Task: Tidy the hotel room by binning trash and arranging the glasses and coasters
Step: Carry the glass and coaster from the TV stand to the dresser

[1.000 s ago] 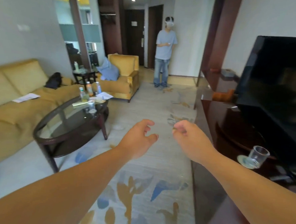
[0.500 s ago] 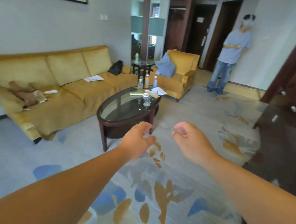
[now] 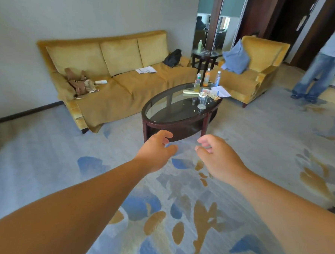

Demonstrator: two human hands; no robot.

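Observation:
An oval glass coffee table [image 3: 163,124] with a dark wood rim stands ahead of me on the carpet. On its far end sit a clear glass [image 3: 202,100], three bottles [image 3: 206,77] and loose papers [image 3: 221,91]. My left hand [image 3: 155,153] and my right hand [image 3: 217,157] hang in the air short of the table's near edge, fingers loosely curled, holding nothing. Whether a coaster lies under the glass is too small to tell.
A yellow sofa [image 3: 117,71] with papers, a remote and a brown bundle runs along the left wall. A yellow armchair [image 3: 256,73] with a blue cushion stands beyond the table. A person [image 3: 325,63] stands at the right. A small side table [image 3: 204,58] is at the back.
My view has swung left, away from the TV cabinet with its glass, and closer to the coffee table. Both hands stay raised and empty in front of me.

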